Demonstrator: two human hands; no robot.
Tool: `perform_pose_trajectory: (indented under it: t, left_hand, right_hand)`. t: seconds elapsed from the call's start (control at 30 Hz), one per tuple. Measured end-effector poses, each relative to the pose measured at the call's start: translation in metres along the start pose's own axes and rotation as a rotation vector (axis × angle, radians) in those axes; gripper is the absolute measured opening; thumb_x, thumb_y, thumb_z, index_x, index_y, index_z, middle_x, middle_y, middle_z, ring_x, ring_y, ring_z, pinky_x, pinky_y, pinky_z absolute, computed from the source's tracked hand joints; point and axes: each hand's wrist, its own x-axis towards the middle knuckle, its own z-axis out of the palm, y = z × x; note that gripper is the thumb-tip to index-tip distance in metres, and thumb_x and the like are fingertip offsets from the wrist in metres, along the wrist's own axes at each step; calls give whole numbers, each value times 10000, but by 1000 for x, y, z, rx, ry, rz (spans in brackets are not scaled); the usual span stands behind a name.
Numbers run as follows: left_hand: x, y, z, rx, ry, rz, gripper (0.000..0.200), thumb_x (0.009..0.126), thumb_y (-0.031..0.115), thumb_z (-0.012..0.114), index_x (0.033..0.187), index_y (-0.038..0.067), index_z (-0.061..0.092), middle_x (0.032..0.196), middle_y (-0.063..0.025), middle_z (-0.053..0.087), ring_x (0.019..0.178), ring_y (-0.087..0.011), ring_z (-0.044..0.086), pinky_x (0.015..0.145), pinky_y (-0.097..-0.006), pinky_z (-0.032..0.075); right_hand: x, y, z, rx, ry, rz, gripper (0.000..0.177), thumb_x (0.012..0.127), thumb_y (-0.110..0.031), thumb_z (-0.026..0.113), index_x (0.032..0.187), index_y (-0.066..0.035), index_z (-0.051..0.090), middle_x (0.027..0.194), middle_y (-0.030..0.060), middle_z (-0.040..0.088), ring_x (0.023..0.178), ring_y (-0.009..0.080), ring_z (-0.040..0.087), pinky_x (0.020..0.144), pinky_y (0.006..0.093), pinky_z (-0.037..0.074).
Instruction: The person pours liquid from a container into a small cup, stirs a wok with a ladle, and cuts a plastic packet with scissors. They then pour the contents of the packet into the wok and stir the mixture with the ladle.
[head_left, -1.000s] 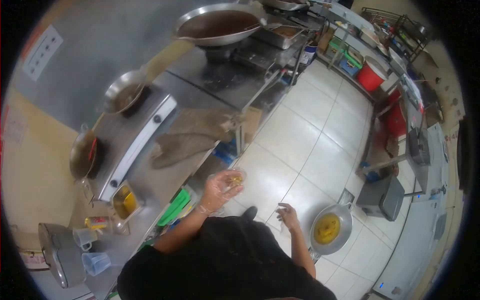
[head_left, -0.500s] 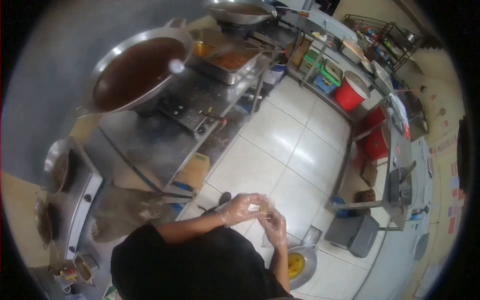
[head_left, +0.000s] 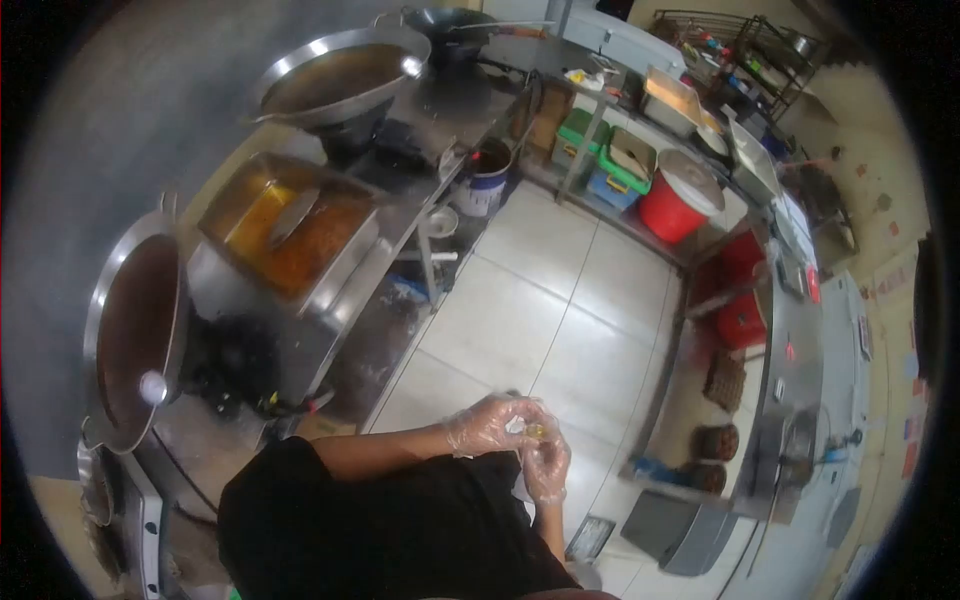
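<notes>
My left hand [head_left: 492, 426] and my right hand [head_left: 546, 470], both in thin see-through plastic gloves, meet in front of my dark shirt. Their fingertips pinch a small yellowish piece [head_left: 537, 432], too small and partly covered to name. Tiled floor lies beneath them. To the left, on the steel counter, a deep steel tray [head_left: 345, 278] holds orange-yellow oil and food, with a flat metal utensil [head_left: 295, 218] lying in it. Neither hand touches the tray.
A large wok [head_left: 176, 330] of brown liquid stands at left, and another wok [head_left: 418, 52] behind the tray. A blue-and-white bucket [head_left: 486, 192] sits by the counter end. At right are a red bucket [head_left: 668, 210], a steel table [head_left: 795, 375] and a grey bin [head_left: 672, 535].
My view has moved forward along the counter, so the oil tray is nearer and the floor bowl with yellow contents is out of sight. Both hands stay together around the small piece.
</notes>
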Motion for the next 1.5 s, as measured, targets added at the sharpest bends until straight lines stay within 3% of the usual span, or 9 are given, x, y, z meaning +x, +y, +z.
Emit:
perform_pose_trajectory:
  t: [0.37,0.6,0.9,0.97,1.03,1.13,1.2,1.23,1.5]
  left_hand:
    - [290,20,-177,227,415,242,465,855,225,815,1256,69,639,1305,-134,618,1239,-218,573,1042,-374,469]
    - [380,-72,-355,-5,607,-164,483,898,258,778,1300,43,615,1345,-142,610,1270,-248,566,1074,-405,462]
    - [466,-74,-527,162,740,-311,531,929,283,735,1371,40,570,1408,-148,572,1315,-296,542,1095,-424,445]
    - [477,-63,-539,82,844,-369,531,930,282,732,1370,34,567,1401,-134,578,1318,-282,543,1088,-420,453]
    - [479,-70,-545,74,905,-385,538,935,292,722,1372,24,561,1398,-141,584,1317,-285,546,1089,-425,455]
    - [496,-70,-551,66,1100,-593,598,928,434,700,1378,64,567,1398,-160,581,1284,-307,567,1051,-445,479]
    - [520,-65,-562,42,1187,-665,589,934,425,696,1377,60,566,1392,-163,584,1280,-309,570,1037,-444,491]
    - [532,-64,-562,26,1243,-729,579,939,417,691,1375,56,565,1386,-166,587,1276,-311,573,1022,-442,502]
    - [660,-88,-585,-70,1649,-609,459,940,247,717,1336,52,587,1337,-158,613,1222,-322,609,982,-417,534]
  right_hand:
    - [409,-4,-86,-370,-329,-296,343,859,-20,681,1194,-56,614,1106,179,681,971,362,669,844,438,526]
    - [696,13,-45,-361,-411,-238,267,924,3,653,1190,-9,630,1110,154,686,948,234,684,843,356,553]
    - [1094,-61,95,-334,-469,-346,353,965,-212,663,1255,-12,653,1110,159,718,952,212,674,877,367,535]
    - [1179,-69,138,-602,-490,-671,380,971,-295,640,1264,-54,661,1094,203,707,932,277,688,862,383,535]
    - [1232,-92,188,-678,-597,-630,378,959,-311,621,1241,-63,661,1053,240,696,924,369,686,851,432,543]
    - [1333,-67,272,-935,-652,-1078,351,949,-305,604,1095,0,697,980,231,713,954,398,676,872,467,527]
    - [1394,-46,338,-1175,-795,-1125,345,937,-307,604,1049,2,709,1000,229,711,981,395,674,878,483,525]
    - [1411,-34,360,-1437,-911,-1152,342,924,-308,603,1003,3,721,1021,227,708,1007,392,672,885,499,523]
    - [1465,-33,437,-1217,-1171,-1530,309,881,-280,610,909,1,734,941,220,711,921,399,690,857,469,553]
